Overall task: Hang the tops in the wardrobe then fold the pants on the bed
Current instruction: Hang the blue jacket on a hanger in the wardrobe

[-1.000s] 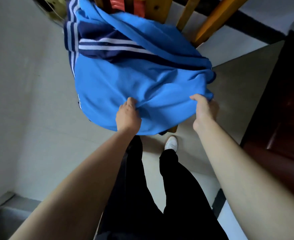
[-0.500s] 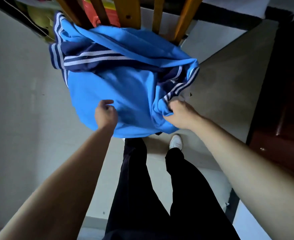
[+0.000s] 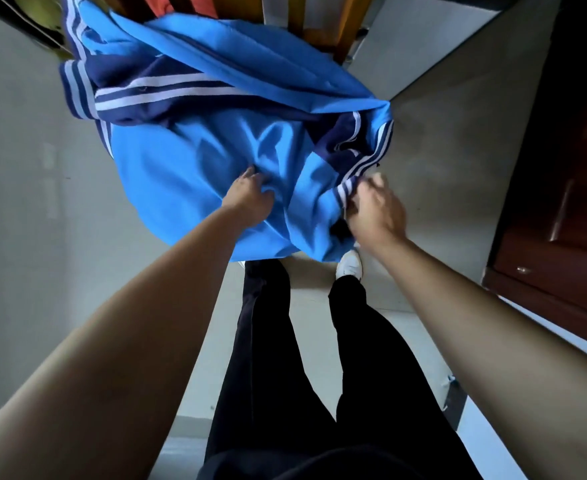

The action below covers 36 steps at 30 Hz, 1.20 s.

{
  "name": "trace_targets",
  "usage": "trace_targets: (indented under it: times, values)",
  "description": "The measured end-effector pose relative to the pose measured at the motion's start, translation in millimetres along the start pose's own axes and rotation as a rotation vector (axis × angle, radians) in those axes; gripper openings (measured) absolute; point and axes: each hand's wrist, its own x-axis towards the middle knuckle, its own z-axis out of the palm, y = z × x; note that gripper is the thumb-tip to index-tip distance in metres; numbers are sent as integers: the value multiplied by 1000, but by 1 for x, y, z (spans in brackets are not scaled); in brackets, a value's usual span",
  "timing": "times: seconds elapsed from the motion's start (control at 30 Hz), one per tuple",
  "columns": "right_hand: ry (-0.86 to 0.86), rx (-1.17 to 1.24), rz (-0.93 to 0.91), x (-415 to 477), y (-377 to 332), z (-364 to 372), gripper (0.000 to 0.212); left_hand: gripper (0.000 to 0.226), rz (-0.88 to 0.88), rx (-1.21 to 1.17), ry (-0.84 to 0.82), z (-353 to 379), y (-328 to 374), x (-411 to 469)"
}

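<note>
The left hand (image 3: 249, 199) is gripping a bunched fold of the blue top (image 3: 188, 174), its fingers curling into the cloth near the lower middle. The right hand (image 3: 377, 211), blurred, is holding the top's navy-and-white striped edge at the lower right, fingers curled on the fabric. The blue top is hanging in front of the person, off the floor (image 3: 451, 174), with its upper part lying against the wooden slats (image 3: 323, 26) at the top of the view. Below it, the person's black trousers (image 3: 285, 358) and one white shoe (image 3: 349, 266) are showing. A dark brown cabinet front (image 3: 569, 209) is standing off to the right.
</note>
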Motion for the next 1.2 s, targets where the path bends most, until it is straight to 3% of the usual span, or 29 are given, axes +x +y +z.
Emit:
trace_targets:
  times: [0.07, 0.13, 0.2, 0.27, 0.37, 0.43, 0.57, 0.7, 0.8, 0.87, 0.97, 1.07, 1.2]
  values:
    - [382, -77, -34, 19, 16, -1, 21, 46, 7, 10, 6, 6, -5, 0]
    - [560, -146, -83, 41, 28, -4, 32, 48, 21, 35, 10, 7, -11, 1]
    - [397, -242, -155, 62, 36, -10, 48, 47, 14, 96, 22, 9, -12, 0]
    - [181, -296, -207, 77, 39, -17, 44, 43, -14, 143, 130, 16, -2, -8]
    - [57, -259, -212, 79, 31, -27, 33, 60, 14, 114, 384, 36, 21, -29]
    - [3, -125, -160, 70, 19, -36, 32, 66, 118, 69, 449, 50, 34, -47]
    - [-2, 71, -189, 51, 4, -49, 31, 77, 157, 71, 315, 75, 48, -74]
    - [-51, 62, -302, 34, -8, -61, 32, 31, -30, -241, 349, 69, 62, -84]
    - [-16, -89, -417, 21, -6, -77, 38, 11, -265, -559, 475, 43, 60, -100]
    - [34, -195, -450, 15, -2, -88, 36, 21, -354, -762, 558, 22, 56, -118]
    - [68, -216, -561, -5, -13, -111, 33, 37, -337, -885, 595, -8, 49, -167]
    - [-4, -212, -663, -36, -59, -146, 25, 37, -319, -942, 647, -33, 34, -229]
    - [27, -103, -789, -98, -145, -199, 22, 31, -381, -967, 873, -60, 5, -321]
